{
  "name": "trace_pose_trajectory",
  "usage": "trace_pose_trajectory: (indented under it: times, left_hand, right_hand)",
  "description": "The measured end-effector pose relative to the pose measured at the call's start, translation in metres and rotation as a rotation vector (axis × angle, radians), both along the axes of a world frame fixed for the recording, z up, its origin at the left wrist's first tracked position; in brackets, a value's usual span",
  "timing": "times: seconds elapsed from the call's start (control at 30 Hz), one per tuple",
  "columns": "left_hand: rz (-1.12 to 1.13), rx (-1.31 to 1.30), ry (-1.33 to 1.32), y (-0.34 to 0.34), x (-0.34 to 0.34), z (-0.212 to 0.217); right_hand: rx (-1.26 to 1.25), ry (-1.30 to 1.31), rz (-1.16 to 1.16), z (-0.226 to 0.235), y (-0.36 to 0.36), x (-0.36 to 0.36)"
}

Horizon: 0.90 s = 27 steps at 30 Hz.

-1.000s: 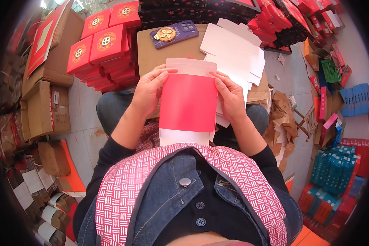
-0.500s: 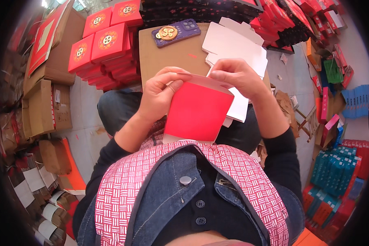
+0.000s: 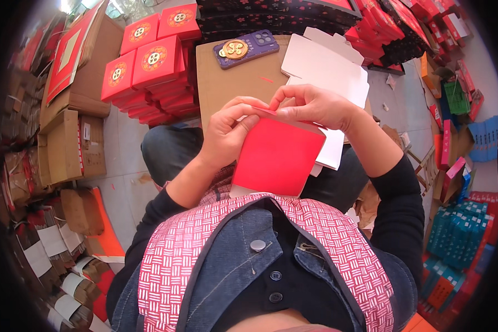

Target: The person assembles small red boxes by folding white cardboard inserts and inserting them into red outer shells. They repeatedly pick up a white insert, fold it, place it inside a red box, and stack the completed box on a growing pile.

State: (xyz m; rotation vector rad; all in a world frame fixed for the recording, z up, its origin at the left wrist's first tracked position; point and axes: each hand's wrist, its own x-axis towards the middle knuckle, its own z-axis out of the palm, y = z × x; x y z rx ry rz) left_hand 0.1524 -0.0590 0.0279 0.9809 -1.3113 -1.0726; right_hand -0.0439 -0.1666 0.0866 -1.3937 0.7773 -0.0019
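A red cardboard box (image 3: 279, 157), partly folded, is held upright over my lap with a plain red side facing me. My left hand (image 3: 227, 130) pinches its upper left corner between thumb and fingers. At the top edge my right hand (image 3: 315, 106) has thumb and fingers closed on a flap, close beside the left fingertips. Behind the box lies a pile of flat white box blanks (image 3: 323, 63), partly hidden by my right hand. A purple phone (image 3: 263, 47) with a round gold ornament rests on the brown cardboard surface (image 3: 227, 80).
Finished-looking red boxes (image 3: 157, 58) are stacked at the far left, next to the cardboard surface. Large brown cartons (image 3: 72, 144) stand farther left. On the right are a green basket (image 3: 456, 97) and stacks of teal boxes (image 3: 459, 229).
The right fingers have shifted left along the top edge toward the left hand, pressing the flap inward. The whole view has shifted slightly.
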Motion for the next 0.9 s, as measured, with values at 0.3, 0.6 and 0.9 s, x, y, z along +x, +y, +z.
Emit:
trace_pose_trajectory:
  times: [0.3, 0.6, 0.9]
  left_hand:
    - [-0.049, 0.012, 0.303, -0.002, -0.004, -0.011]
    - [-0.051, 0.079, 0.282, 0.000, -0.004, -0.015]
    - [0.070, -0.031, -0.030, 0.003, -0.012, -0.033]
  right_hand:
    - [-0.373, -0.042, 0.083, -0.013, -0.003, -0.002]
    - [-0.551, 0.038, 0.174, -0.008, 0.002, -0.003]
    - [-0.719, -0.025, 0.032, -0.038, 0.015, 0.001]
